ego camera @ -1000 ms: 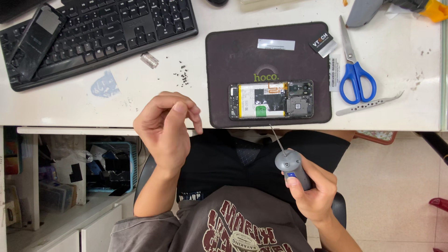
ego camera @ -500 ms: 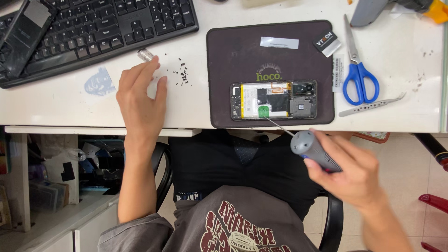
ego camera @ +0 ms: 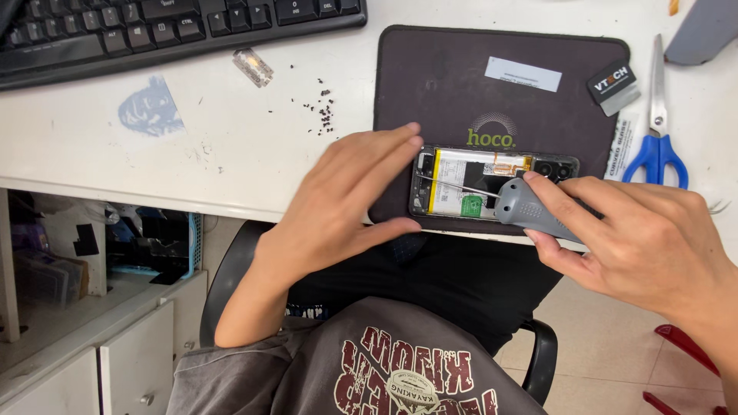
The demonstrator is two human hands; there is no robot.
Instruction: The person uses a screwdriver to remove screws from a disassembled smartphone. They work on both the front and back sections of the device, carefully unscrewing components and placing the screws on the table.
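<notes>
The screwdriver (ego camera: pixel 530 211) has a matt grey plastic handle with a thin bright metal shaft. The opened phone (ego camera: pixel 492 184) shows a glossy battery wrap and what looks like copper foil. The mat (ego camera: pixel 438 92) is dull, dark and rubbery; the bench (ego camera: pixel 231 146) is smooth white laminate.

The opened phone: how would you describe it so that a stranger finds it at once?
Look at the dark mat on the white desk. The opened phone lies at its near edge, between the left hand and the right hand holding a grey screwdriver. Only it shows bare insides.
</notes>
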